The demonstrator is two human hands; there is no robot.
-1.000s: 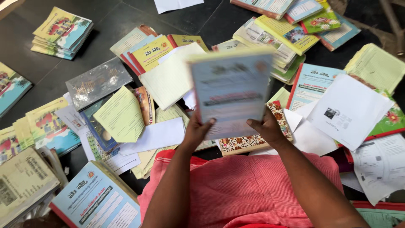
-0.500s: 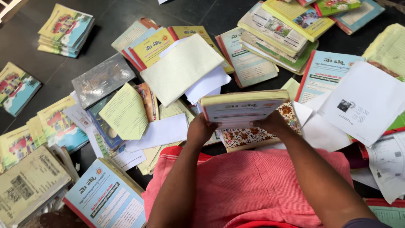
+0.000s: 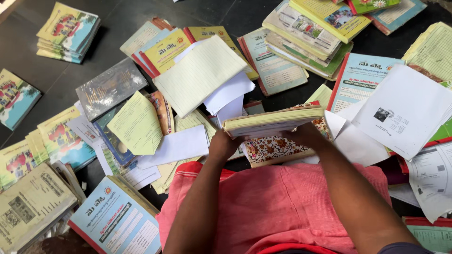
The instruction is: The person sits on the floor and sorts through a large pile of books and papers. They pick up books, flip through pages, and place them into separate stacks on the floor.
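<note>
Both hands grip one thick paperback booklet with cream page edges (image 3: 273, 121), held nearly flat so that mostly its stacked paper edge shows, slightly bowed. The left hand (image 3: 223, 145) clasps its near-left corner, fingers curled under and thumb on top; the right hand (image 3: 307, 136) holds the near-right side the same way. The booklet hangs just above a flat book with a floral patterned cover in brown, red and cream (image 3: 275, 148), which lies on the dark, smooth stone floor (image 3: 117, 19) directly ahead of the person's lap, draped in a salmon-pink ribbed cloth (image 3: 273, 202).

Around it the floor is littered with paper goods. A large pale-yellow ruled sheet (image 3: 200, 74) lies beyond the booklet, overlapping loose white sheets (image 3: 230, 94). To the left sit a creased yellow-green form page (image 3: 136, 123) and a glossy grey plastic-wrapped book (image 3: 110, 87) that catches the light. A light-blue softcover workbook with a red spine (image 3: 115, 221) lies near the left knee, beside a worn beige booklet (image 3: 30, 202). To the right, a white printed sheet with a small photo (image 3: 402, 110) covers part of another blue workbook (image 3: 362, 77). A neat stack of colourful thin picture booklets (image 3: 68, 30) stands well apart at the far left.
</note>
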